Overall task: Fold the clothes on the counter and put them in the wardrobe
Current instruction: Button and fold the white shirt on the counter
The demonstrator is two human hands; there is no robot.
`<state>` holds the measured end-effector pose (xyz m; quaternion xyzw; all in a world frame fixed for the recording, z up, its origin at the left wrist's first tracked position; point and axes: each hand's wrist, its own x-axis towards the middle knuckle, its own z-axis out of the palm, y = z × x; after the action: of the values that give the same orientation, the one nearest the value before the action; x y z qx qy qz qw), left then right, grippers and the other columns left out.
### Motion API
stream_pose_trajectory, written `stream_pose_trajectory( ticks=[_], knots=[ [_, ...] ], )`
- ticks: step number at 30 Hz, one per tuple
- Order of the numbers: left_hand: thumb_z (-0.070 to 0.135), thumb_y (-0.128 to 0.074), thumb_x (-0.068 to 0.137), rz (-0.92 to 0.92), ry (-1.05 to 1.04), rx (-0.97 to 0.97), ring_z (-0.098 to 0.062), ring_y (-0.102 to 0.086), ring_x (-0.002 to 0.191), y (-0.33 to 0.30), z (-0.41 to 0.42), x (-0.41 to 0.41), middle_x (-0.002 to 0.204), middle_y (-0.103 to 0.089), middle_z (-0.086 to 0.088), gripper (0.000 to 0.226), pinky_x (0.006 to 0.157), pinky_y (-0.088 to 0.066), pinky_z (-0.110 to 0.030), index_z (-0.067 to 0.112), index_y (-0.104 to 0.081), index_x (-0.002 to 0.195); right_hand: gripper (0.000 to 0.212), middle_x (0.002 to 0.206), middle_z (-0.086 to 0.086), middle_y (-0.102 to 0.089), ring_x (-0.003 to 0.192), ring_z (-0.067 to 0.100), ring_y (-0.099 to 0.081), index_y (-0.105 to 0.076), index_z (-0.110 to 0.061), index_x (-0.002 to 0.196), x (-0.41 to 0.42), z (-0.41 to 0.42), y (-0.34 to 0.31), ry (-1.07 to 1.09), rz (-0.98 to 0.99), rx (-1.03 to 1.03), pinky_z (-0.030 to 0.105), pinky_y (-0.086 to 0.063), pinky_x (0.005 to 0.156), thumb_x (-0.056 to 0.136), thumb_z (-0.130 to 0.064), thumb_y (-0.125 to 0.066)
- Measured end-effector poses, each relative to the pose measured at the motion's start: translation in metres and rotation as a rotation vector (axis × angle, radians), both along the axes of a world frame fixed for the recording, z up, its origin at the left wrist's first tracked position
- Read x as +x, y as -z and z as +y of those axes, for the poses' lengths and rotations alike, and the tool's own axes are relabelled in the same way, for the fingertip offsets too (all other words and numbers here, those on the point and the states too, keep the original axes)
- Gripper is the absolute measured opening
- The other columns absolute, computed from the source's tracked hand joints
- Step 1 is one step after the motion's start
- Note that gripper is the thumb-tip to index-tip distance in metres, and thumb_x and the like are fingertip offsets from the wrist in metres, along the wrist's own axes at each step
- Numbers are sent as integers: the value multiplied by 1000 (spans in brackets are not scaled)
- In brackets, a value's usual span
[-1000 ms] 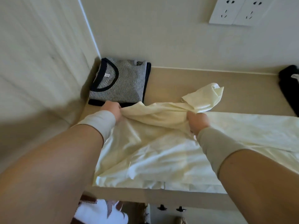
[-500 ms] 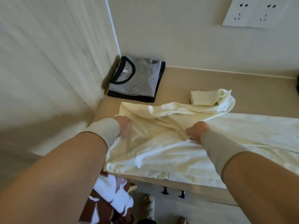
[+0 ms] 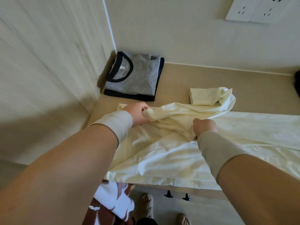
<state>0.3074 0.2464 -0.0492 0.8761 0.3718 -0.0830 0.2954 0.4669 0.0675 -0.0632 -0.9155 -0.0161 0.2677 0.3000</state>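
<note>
your left hand (image 3: 138, 113) has its fingers (image 3: 145, 109) curled round a bunched fold of the one cream shirt (image 3: 170, 151); your right hand (image 3: 204, 127) is a fist gripping the same shirt nearer its middle. the shirt lies spread on the table (image 3: 203, 75), its hem at the near edge. one folded striped shirt (image 3: 134, 75) sits in the far left corner. two wall sockets (image 3: 263, 9) above.

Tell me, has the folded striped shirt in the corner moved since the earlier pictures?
No. The striped shirt lies in the same counter corner against both walls; only the camera shifted.
</note>
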Motion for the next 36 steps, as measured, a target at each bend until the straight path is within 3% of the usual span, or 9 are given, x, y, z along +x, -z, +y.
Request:
stream_pose_trajectory(
  ticks=[3, 7, 12, 16, 22, 26, 29, 32, 36],
  knots=[
    [25, -56, 85, -44, -127, 173, -28, -49, 71, 1, 12, 6, 65, -48, -1, 19, 62, -36, -30, 16, -52, 68, 29, 99, 16, -64, 90, 30, -62, -57, -2, 117, 4, -1, -10, -51, -37, -15, 32, -43, 71, 97, -17, -43],
    [22, -57, 90, 295, -237, 190, -30, -51, 78, -9, 22, 6, 79, -50, -7, 13, 71, -41, -34, 9, -57, 93, 16, 45, 8, -49, 34, 18, -41, -50, -5, 76, -6, -20, -26, -302, 406, -149, 16, -32, 43, 87, -16, -47],
    [15, -53, 93, 168, -249, 311, -31, -57, 106, -13, 11, 26, 120, -56, -9, 28, 80, -46, -38, 12, -55, 121, 45, 96, 7, -63, 89, 26, -58, -62, -8, 113, 11, -30, -30, -463, -62, -380, 30, -46, 77, 92, -47, -52],
    [20, -54, 93, -73, -60, 228, -23, -57, 104, -25, -12, 61, 120, -58, 0, 24, 81, -45, -32, 22, -59, 116, 30, 96, 7, -60, 84, 24, -52, -58, -10, 113, 37, -43, -34, -336, -365, -298, 30, -40, 72, 93, -30, -49],
    [40, -66, 85, -156, 148, 49, -17, -59, 101, -41, -67, 124, 110, -64, 6, 29, 93, -46, -30, 26, -65, 110, 30, 124, 10, -56, 109, 32, -56, -58, -15, 119, 81, -68, -32, -309, -404, -169, 32, -42, 86, 92, -12, -46],
    [58, -56, 86, -74, 129, -25, -21, -58, 81, -38, -92, 179, 84, -62, 4, 38, 80, -45, -32, 21, -65, 81, 26, 120, 13, -59, 107, 32, -55, -61, -13, 113, 120, -75, -24, -318, -379, -88, 31, -40, 83, 93, -10, -45],
    [72, -46, 84, 71, 92, -37, -25, -61, 94, -36, -109, 215, 104, -68, -2, 64, 83, -45, -32, 18, -69, 110, 29, 117, 12, -62, 107, 32, -54, -60, -12, 118, 151, -78, -23, -347, -326, -32, 29, -39, 82, 94, -9, -44],
    [64, -48, 88, 224, -11, -1, -28, -59, 99, -34, -122, 253, 114, -64, -6, 66, 86, -44, -34, 15, -56, 130, 28, 107, 7, -63, 97, 26, -55, -61, -14, 114, 186, -82, -19, -305, -218, 64, 26, -40, 79, 93, -10, -43],
    [30, -50, 92, 167, -127, -12, -35, -60, 108, -29, -129, 276, 117, -65, -14, 36, 95, -47, -37, 12, -65, 119, 22, 102, 16, -69, 98, 35, -65, -64, -9, 96, 223, -76, -4, -227, -68, 193, 43, -53, 89, 92, -18, -44]
  ],
)
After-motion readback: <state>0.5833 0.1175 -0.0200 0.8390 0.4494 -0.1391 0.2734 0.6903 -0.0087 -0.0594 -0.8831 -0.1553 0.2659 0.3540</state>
